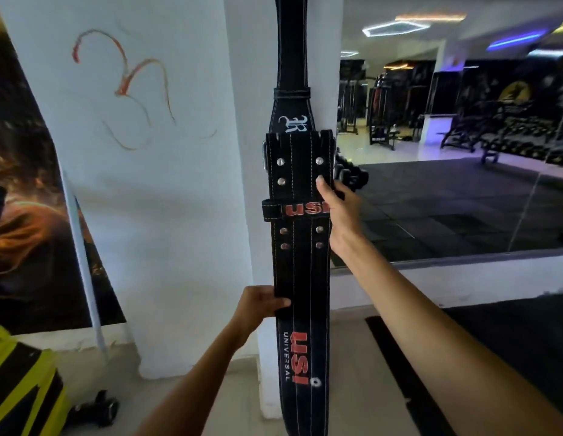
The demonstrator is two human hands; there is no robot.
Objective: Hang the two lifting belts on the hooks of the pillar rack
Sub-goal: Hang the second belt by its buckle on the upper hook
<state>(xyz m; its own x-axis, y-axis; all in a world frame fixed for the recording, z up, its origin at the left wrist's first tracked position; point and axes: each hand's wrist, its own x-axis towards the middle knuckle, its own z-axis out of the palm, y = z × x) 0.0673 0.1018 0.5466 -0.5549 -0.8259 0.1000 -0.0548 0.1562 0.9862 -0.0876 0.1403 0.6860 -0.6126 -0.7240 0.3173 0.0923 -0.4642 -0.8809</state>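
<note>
A: Fig., L to R: dark poster [28,184], white pillar [185,199], then the two belts, then a mirror [462,152] showing the gym.

B: Where do the belts sit?

A: Rear belt [291,58] hangs flat on the pillar corner; its top runs out of view, so hook not visible. USI belt [302,262] is upright in front, overlapping its lower part, buckle end up.

B: Hands?

A: Left hand [258,305] is closed on the USI belt's left edge at mid-length, thumb across the front. Right hand [338,206] clasps the right edge by the keeper loop, thumb on the face near a rivet, fingers hidden behind.

B: Best way to do this step?

A: My read: raise w/ the right, keep the buckle square to the pillar, steady the tail w/ the left, release only once it bears on a hook.
</note>
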